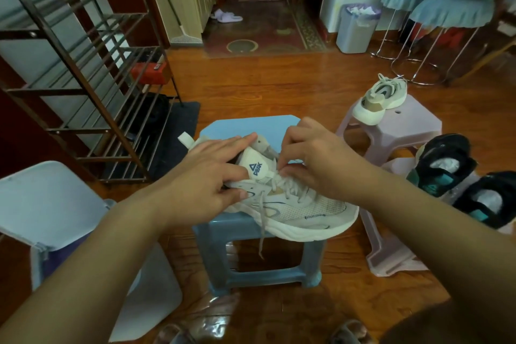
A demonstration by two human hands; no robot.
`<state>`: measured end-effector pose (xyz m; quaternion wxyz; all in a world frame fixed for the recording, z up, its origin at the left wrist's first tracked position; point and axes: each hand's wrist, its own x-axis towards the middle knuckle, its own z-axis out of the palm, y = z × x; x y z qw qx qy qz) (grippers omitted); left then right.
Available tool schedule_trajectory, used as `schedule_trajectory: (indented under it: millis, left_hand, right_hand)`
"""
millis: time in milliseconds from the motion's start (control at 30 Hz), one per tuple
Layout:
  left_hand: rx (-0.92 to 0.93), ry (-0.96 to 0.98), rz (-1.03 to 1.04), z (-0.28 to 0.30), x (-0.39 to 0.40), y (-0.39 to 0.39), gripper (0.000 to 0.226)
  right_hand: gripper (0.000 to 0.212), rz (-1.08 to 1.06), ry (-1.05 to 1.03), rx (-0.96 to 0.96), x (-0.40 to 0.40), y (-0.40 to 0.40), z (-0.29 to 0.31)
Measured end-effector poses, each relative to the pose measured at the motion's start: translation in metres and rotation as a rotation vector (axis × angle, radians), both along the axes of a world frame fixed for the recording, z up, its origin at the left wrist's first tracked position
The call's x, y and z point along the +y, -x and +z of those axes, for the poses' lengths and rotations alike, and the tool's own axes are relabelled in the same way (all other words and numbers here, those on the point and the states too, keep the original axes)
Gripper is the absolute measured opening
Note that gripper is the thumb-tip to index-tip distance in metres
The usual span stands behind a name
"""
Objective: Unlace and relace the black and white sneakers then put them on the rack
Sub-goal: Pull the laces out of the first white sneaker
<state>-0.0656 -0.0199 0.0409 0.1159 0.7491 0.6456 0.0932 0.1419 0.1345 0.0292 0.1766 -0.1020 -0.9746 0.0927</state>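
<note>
A cream-white mesh sneaker with blue trim (293, 209) lies on a low blue plastic stool (251, 257), its toe hanging over the stool's right edge and a loose lace end (262, 226) dangling down the front. The left hand (206, 176) lies over the heel and collar, its fingers spread and lightly bent, with the thumb pressed against the side of the shoe. The right hand (312, 165) has its fingers curled and pinches the laces near the tongue. The matching cream sneaker (379, 100) sits on a pale pink plastic stool (405, 131) further right. Two black sneakers with teal accents (458, 179) rest at the right edge, just beside the pink stool. The brown metal shoe rack (83, 64) stands to the left on the wooden floor (279, 84), with a red box (149, 71) behind its bars. A pale grey folding chair (50, 204) stands near left, between the person and the rack. A grey waste bin (357, 28) and two frilled blue-cushioned stools (435, 8) stand far right
</note>
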Motion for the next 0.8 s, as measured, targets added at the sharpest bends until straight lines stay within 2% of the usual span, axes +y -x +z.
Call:
schedule_trajectory:
  millis: [67,133,200,233,267,367,433,567,633,733,800]
  left_hand:
    - [0.002,0.004,0.008,0.001,0.0,0.0,0.016]
    - [-0.001,0.008,0.013,0.001,-0.001,0.0,0.016]
    - [-0.007,0.012,0.013,0.001,-0.002,0.0,0.015]
    - [-0.01,0.015,0.012,0.001,-0.003,0.0,0.014]
    - [-0.01,0.019,0.009,0.001,-0.003,0.0,0.014]
    - [-0.009,0.014,0.01,0.001,-0.002,0.001,0.015]
    - [0.001,0.015,0.009,0.001,-0.001,0.001,0.016]
    - [0.006,0.003,0.006,0.0,-0.001,-0.001,0.016]
    - [-0.002,0.001,0.011,0.001,-0.002,0.0,0.017]
    - [0.001,0.016,0.019,0.002,-0.003,0.0,0.016]
    - [0.005,0.025,0.014,0.002,-0.003,-0.001,0.015]
  right_hand:
    - [0.003,-0.081,-0.074,0.074,0.009,-0.002,0.001]
    - [0.005,-0.41,-0.028,0.171,0.035,-0.011,-0.002]
    - [0.01,-0.806,0.11,0.103,0.064,-0.026,-0.001]
    - [0.012,-0.881,0.17,0.058,0.069,-0.031,-0.001]
    - [0.012,-0.844,0.17,0.046,0.07,-0.033,-0.002]
    - [0.025,-0.344,0.188,0.013,0.032,-0.019,0.01]
    - [0.021,-0.113,0.15,-0.072,0.003,-0.006,0.014]
    - [0.006,-0.035,-0.079,-0.042,-0.003,0.001,0.002]
    - [0.006,-0.209,-0.054,0.022,0.009,0.0,-0.001]
    - [0.01,-0.867,0.245,0.181,0.054,-0.012,0.001]
    - [0.016,-1.155,0.441,0.207,0.075,-0.033,0.0]
